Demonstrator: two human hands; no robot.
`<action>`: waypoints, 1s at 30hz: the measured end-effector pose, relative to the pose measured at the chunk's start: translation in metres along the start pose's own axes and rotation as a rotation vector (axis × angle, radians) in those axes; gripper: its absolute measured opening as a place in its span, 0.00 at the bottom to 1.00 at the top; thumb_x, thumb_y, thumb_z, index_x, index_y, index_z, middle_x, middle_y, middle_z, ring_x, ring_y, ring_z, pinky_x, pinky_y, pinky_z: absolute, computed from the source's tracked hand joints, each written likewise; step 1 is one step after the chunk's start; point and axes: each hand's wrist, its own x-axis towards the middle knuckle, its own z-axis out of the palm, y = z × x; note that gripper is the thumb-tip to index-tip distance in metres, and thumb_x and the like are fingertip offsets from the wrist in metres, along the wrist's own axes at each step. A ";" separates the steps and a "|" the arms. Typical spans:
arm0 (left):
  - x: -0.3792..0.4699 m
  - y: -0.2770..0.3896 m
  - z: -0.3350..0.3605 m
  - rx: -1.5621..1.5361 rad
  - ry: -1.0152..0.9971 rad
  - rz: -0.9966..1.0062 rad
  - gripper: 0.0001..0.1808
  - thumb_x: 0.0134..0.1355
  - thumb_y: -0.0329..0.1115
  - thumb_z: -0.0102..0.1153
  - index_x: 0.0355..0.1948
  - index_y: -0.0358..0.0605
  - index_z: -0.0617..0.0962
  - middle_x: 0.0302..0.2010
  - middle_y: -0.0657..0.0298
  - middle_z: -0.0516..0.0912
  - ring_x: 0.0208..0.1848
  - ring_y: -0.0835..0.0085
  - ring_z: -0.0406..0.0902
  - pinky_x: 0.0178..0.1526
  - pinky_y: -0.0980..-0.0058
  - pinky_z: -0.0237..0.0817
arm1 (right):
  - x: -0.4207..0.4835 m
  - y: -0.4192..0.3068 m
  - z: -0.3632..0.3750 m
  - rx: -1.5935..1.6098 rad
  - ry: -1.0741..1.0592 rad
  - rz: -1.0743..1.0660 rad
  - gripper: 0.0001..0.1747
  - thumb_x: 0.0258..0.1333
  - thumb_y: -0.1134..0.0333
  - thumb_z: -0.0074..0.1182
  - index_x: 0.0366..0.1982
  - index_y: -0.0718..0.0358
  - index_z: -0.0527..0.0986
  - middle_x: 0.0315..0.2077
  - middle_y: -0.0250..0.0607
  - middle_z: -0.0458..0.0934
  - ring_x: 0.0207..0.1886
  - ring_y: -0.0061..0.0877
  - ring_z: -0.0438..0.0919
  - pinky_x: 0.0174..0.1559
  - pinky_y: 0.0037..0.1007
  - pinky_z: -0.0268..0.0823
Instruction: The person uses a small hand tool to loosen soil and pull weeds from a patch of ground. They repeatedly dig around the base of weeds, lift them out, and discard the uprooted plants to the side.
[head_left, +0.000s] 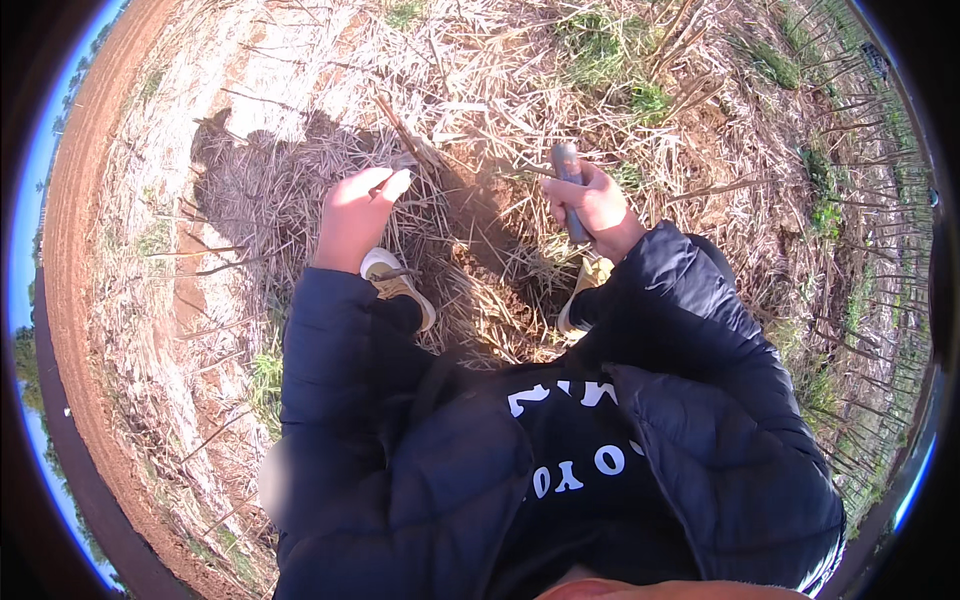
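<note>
My right hand (600, 206) is wrapped around a grey, worn cylindrical tool handle (576, 225), which stands nearly lengthwise in the view. A thin brown stick-like piece (534, 169) reaches left from beside that hand; whether it belongs to the tool or is a stalk, I cannot tell. My left hand (356, 206) is raised over the straw, thumb and forefinger brought together. Glare on the fingertips hides whether anything thin is pinched there. Close to them, dark dry stalks (405, 127) slant up from the ground. Between the hands lies a patch of bare brown soil (476, 187).
Dry straw (465, 315) covers the ground around my left shoe (397, 285) and right shoe (589, 281). Cut stalks (847, 195) stick up in rows at right. Green grass tufts (600, 45) grow ahead. A bare dirt strip (90, 187) curves along the left.
</note>
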 end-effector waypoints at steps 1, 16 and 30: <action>0.004 -0.009 0.000 0.215 -0.104 -0.155 0.16 0.60 0.45 0.58 0.38 0.42 0.82 0.29 0.58 0.82 0.30 0.67 0.78 0.39 0.72 0.68 | 0.002 0.004 0.000 -0.009 0.024 0.035 0.12 0.53 0.68 0.58 0.38 0.65 0.71 0.18 0.29 0.71 0.19 0.16 0.69 0.22 0.20 0.60; 0.069 -0.047 0.030 0.326 -0.459 -0.056 0.25 0.57 0.40 0.61 0.55 0.46 0.72 0.41 0.56 0.80 0.43 0.56 0.76 0.45 0.62 0.68 | 0.077 -0.016 -0.009 0.176 0.087 0.536 0.28 0.58 0.76 0.51 0.60 0.67 0.59 0.25 0.32 0.68 0.21 0.17 0.68 0.27 0.20 0.62; 0.069 -0.044 0.083 0.037 -0.411 -0.159 0.17 0.58 0.24 0.52 0.49 0.43 0.78 0.42 0.54 0.81 0.46 0.57 0.76 0.51 0.65 0.66 | 0.074 -0.009 0.009 0.039 0.232 0.507 0.28 0.58 0.74 0.54 0.59 0.62 0.61 0.24 0.28 0.69 0.22 0.12 0.69 0.24 0.18 0.62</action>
